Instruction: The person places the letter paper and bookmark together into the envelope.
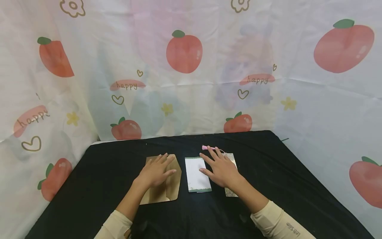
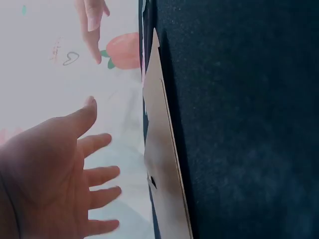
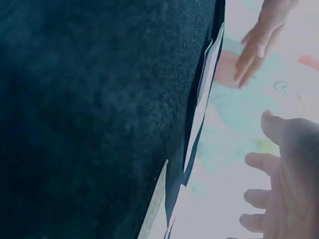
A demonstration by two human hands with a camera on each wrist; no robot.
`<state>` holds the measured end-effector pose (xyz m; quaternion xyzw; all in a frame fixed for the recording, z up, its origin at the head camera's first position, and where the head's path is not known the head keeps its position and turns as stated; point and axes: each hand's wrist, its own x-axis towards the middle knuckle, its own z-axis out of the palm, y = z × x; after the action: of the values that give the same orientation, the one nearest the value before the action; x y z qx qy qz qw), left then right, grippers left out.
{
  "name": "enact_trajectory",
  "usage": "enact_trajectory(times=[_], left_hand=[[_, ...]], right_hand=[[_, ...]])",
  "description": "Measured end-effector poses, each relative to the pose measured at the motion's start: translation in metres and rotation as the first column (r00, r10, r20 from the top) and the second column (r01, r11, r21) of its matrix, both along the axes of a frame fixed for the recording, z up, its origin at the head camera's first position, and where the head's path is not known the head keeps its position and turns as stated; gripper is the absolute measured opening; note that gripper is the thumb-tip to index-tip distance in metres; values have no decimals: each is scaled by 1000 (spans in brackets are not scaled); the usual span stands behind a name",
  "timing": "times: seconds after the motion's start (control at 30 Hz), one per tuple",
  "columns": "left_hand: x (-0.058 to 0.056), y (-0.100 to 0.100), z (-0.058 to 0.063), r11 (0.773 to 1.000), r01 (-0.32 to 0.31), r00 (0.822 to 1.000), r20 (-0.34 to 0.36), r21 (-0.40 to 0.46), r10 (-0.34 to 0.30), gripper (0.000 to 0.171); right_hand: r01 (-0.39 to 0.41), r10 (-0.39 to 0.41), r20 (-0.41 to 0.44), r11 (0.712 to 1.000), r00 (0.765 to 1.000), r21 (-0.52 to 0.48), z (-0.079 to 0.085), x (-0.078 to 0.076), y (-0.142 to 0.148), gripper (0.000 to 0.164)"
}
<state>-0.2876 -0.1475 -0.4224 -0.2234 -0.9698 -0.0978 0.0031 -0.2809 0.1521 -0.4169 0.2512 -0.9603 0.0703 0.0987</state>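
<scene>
My left hand (image 1: pixel 154 173) hovers palm down over a brown paper envelope (image 1: pixel 161 194), its fingers spread and nothing in them. In the left wrist view a gap shows between that hand (image 2: pixel 60 164) and the envelope (image 2: pixel 162 149) lying on the cloth. A white sheet of paper (image 1: pixel 195 174) with green patterned edges lies between the hands. Fingers spread, my right hand (image 1: pixel 222 169) is held above the sheet's right edge and a speckled bookmark-like card (image 1: pixel 231 192), which it partly hides. A pink tassel (image 1: pixel 204 147) on a cord lies beyond its fingertips.
Black cloth (image 1: pixel 113 172) covers the table. A pale curtain (image 1: pixel 191 99) printed with red fruit, hearts and flowers hangs behind it and along both sides. In the right wrist view, the sheet (image 3: pixel 197 124) and the card (image 3: pixel 157 204) lie low on the cloth.
</scene>
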Motion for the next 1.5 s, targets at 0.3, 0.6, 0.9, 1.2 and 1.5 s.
enact_trajectory(times=[0.3,0.6,0.9,1.2,1.5], left_hand=[[-2,4,0,981,-176,969,191,84,157,67],[-4,5,-1,975,-188,966,203,121,161,62],[-3,9,-7,962,-256,954,184,93,237,61],[-6,11,-12,948,-306,940,188,93,285,73],[-5,10,-11,948,-303,944,171,102,283,78]], right_hand=[[68,-71,121,997,990,33,3,-2,-7,63],[127,-139,245,990,959,62,5,1,-15,63],[189,-220,282,973,934,134,8,-1,-28,57],[280,-291,290,957,912,80,9,-9,-46,63],[357,-363,276,931,890,74,-1,-16,-59,77]])
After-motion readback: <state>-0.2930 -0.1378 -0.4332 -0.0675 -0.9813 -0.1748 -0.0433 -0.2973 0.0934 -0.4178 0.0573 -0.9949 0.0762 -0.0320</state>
